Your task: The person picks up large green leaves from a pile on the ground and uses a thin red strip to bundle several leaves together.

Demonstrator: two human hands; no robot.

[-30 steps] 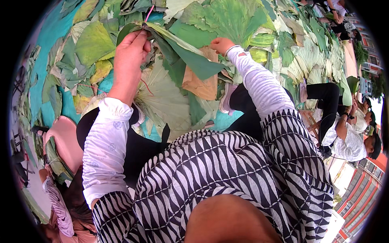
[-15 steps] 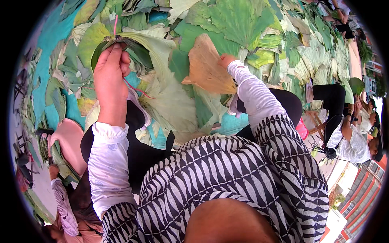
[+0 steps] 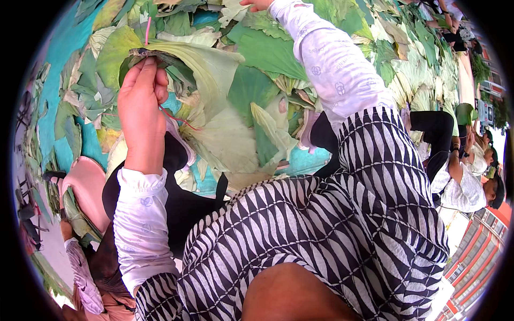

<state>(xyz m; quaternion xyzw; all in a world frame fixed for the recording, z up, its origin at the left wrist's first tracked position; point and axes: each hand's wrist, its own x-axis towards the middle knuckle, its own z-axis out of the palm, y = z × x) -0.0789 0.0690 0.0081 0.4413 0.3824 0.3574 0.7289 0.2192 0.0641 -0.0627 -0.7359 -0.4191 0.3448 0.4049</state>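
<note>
My left hand (image 3: pixel 142 101) is closed, thumb and fingers pinching the gathered dark ends of a bunch of large lotus leaves (image 3: pixel 211 67). A thin pink cord (image 3: pixel 148 31) sticks up above this pinch, and a reddish-pink length hangs out below my fingers. The bunch's broad pale green leaf spreads to the right, over other leaves by my lap. Far ahead, at the upper edge of the view, my right hand (image 3: pixel 258 4) reaches over the leaf pile; only part of it shows, and I cannot see whether it holds anything.
Overlapping green, yellow and dried lotus leaves (image 3: pixel 270 53) cover a turquoise sheet (image 3: pixel 51 128). A pink chair (image 3: pixel 88 187) stands at left, near another person's arm (image 3: pixel 80 267). Other people sit at right, one in a white top (image 3: pixel 463 187) near a green leaf.
My right arm has stretched forward to the upper edge of the view. The brown dried leaf it held is no longer visible. My left hand keeps its pinch, shifted slightly left.
</note>
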